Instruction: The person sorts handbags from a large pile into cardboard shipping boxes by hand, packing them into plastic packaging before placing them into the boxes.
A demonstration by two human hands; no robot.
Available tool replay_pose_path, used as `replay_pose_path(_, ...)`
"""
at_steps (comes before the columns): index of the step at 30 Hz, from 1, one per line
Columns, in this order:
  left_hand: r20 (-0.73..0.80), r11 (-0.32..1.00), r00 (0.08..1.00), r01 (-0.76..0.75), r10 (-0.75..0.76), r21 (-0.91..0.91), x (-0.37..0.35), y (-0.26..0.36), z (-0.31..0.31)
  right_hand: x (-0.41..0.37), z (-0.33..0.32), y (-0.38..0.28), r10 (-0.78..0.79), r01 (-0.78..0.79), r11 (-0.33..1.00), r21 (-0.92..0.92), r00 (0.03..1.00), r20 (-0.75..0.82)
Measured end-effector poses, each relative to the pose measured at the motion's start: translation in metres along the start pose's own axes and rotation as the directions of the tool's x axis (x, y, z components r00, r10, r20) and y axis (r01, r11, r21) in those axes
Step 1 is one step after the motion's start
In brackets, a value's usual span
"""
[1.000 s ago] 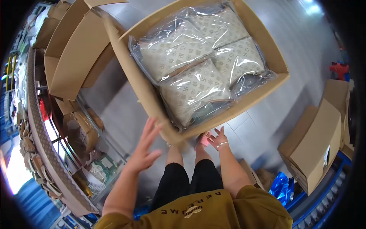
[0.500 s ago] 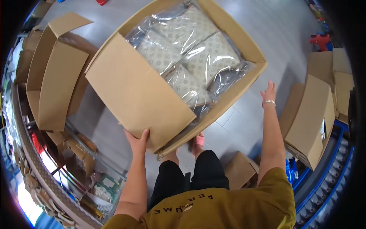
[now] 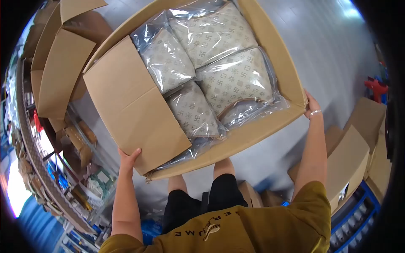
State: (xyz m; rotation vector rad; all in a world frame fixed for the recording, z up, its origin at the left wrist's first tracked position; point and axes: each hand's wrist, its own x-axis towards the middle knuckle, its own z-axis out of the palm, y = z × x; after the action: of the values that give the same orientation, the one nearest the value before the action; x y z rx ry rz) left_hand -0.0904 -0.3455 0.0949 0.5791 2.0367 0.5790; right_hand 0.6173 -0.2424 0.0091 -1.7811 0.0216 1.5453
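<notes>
A large open cardboard box (image 3: 130,105) is held in front of me, tilted, with one flap folded over its left side. Inside lie several pale bags (image 3: 236,76) with a small repeated print and brown edging, each wrapped in clear plastic. My left hand (image 3: 128,159) grips the box's near left corner, thumb on top of the flap and the other fingers hidden beneath. At the right corner, my right hand (image 3: 311,104) is closed on the cardboard edge, its fingers partly out of sight behind the wall.
An open empty carton (image 3: 63,63) stands at the upper left. On the right, another open carton (image 3: 344,164) sits by a blue roller rack (image 3: 358,211). A cluttered shelf (image 3: 46,168) runs along the left. Grey floor (image 3: 308,33) shows beyond the box.
My right hand, earlier spread and apart from the box, has taken hold of its right corner. The box has turned slightly, and my left hand has moved left with it.
</notes>
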Motion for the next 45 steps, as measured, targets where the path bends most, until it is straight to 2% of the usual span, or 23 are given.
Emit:
replay_pose_path(2, 0.011, 1.0, 1.0, 0.016, -0.016, 0.024, 0.001, -0.002, -0.002, 0.001, -0.006, 0.011, -0.045, 0.045, 0.999, 0.028, 0.999, 0.016)
replay_pose_path(4, -0.002, 1.0, 1.0, 0.025, -0.025, 0.019, 0.001, -0.003, -0.004, -0.019, 0.001, 0.006, -0.456, 0.444, 0.846, 0.294, 0.889, -0.032)
replay_pose_path(6, -0.015, 1.0, 1.0, -0.009, 0.009, 0.025, -0.001, -0.004, -0.001, -0.064, 0.035, -0.014, -0.317, 0.43, 0.711, 0.556, 0.902, -0.292)
replay_pose_path(9, 0.003, 0.999, 0.999, -0.041, 0.041, -0.003, -0.001, -0.007, -0.004, -0.125, 0.062, -0.012, -0.44, 0.564, 0.6, 0.567, 0.825, -0.355)
replay_pose_path(10, 0.024, 0.998, 0.998, -0.065, 0.065, -0.028, -0.001, -0.008, -0.004, -0.131, 0.049, -0.002, -0.735, 0.507, 0.544, 0.669, 0.673, 0.087)
replay_pose_path(11, 0.046, 0.994, 0.995, -0.09, 0.093, -0.054, -0.001, -0.009, -0.003, -0.14, 0.05, 0.004, -0.841, 0.398, 0.54, 0.742, 0.28, 0.462)
replay_pose_path(12, 0.047, 0.994, 0.995, -0.085, 0.089, -0.072, -0.004, -0.008, 0.0, -0.144, 0.06, 0.025, -0.827, 0.613, 0.523, 0.592, 0.533, 0.179)
replay_pose_path(13, 0.029, 0.992, 0.998, -0.049, 0.053, -0.115, -0.01, -0.004, 0.003, -0.153, 0.083, 0.045, -0.75, 0.749, 0.547, 0.374, 0.637, -0.179)
replay_pose_path(14, 0.011, 0.988, 1.0, -0.018, 0.02, -0.156, -0.015, 0.002, 0.006, -0.154, 0.092, 0.054, -0.757, 0.751, 0.544, 0.374, 0.632, -0.169)
replay_pose_path(16, -0.01, 0.981, 1.0, 0.005, -0.007, -0.194, -0.018, 0.004, 0.003, -0.159, 0.107, 0.073, -0.803, 0.818, 0.567, 0.098, 0.575, -0.155)
replay_pose_path(18, -0.035, 0.992, 0.996, -0.09, 0.088, -0.087, -0.015, -0.001, 0.002, -0.164, 0.121, 0.087, -0.846, 0.825, 0.534, -0.186, 0.519, -0.126)
replay_pose_path(23, -0.035, 0.987, 0.988, -0.153, 0.151, -0.047, 0.003, -0.032, -0.007, -0.155, 0.132, 0.134, -0.899, 0.554, 0.252, -0.793, 0.437, 0.02)
replay_pose_path(25, -0.051, 0.986, 0.986, -0.158, 0.156, -0.046, -0.001, -0.026, -0.004, -0.128, 0.081, 0.167, -0.535, 0.422, 0.84, -0.341, 0.75, -0.388)
replay_pose_path(26, -0.073, 0.985, 0.984, -0.167, 0.164, -0.04, -0.004, -0.02, -0.001, -0.113, 0.064, 0.198, -0.243, 0.209, 0.97, -0.125, 0.865, -0.438)
replay_pose_path(27, -0.096, 0.984, 0.981, -0.173, 0.17, -0.03, -0.007, -0.019, 0.001, -0.104, 0.052, 0.227, 0.077, -0.039, 0.994, 0.098, 0.906, -0.417)
replay_pose_path(30, -0.115, 0.983, 0.977, -0.182, 0.178, -0.031, -0.009, -0.02, 0.001, -0.116, 0.103, 0.331, 0.505, -0.44, 0.84, 0.317, 0.849, -0.158)
replay_pose_path(31, -0.115, 0.981, 0.976, -0.19, 0.186, -0.025, -0.009, -0.021, 0.0, -0.114, 0.114, 0.375, 0.492, -0.492, 0.87, 0.012, 0.87, 0.011)
replay_pose_path(32, -0.114, 0.982, 0.976, -0.189, 0.187, -0.004, -0.008, -0.022, 0.0, -0.094, 0.117, 0.448, 0.61, -0.579, 0.714, 0.394, 0.791, 0.057)
replay_pose_path(33, -0.099, 0.982, 0.979, -0.185, 0.181, -0.037, -0.005, -0.024, 0.0, -0.118, 0.169, 0.447, 0.621, -0.589, 0.699, 0.406, 0.781, 0.065)
replay_pose_path(35, -0.068, 0.98, 0.985, -0.167, 0.16, -0.106, -0.001, -0.031, -0.002, -0.194, 0.275, 0.429, 0.762, -0.744, 0.597, 0.3, 0.643, 0.079)
replay_pose_path(37, -0.048, 0.974, 0.99, -0.143, 0.136, -0.177, 0.0, -0.036, -0.004, -0.198, 0.305, 0.483, 0.724, -0.786, 0.467, 0.405, 0.603, 0.336)
replay_pose_path(41, 0.09, 0.916, 0.99, -0.069, 0.113, -0.394, -0.002, -0.029, -0.006, -0.201, 0.34, 0.501, 0.624, -0.602, 0.454, 0.657, 0.741, 0.247)
replay_pose_path(45, 0.165, 0.863, 0.979, -0.024, 0.123, -0.504, -0.003, -0.026, 0.004, -0.203, 0.332, 0.494, 0.519, -0.655, 0.546, 0.522, 0.754, 0.403)
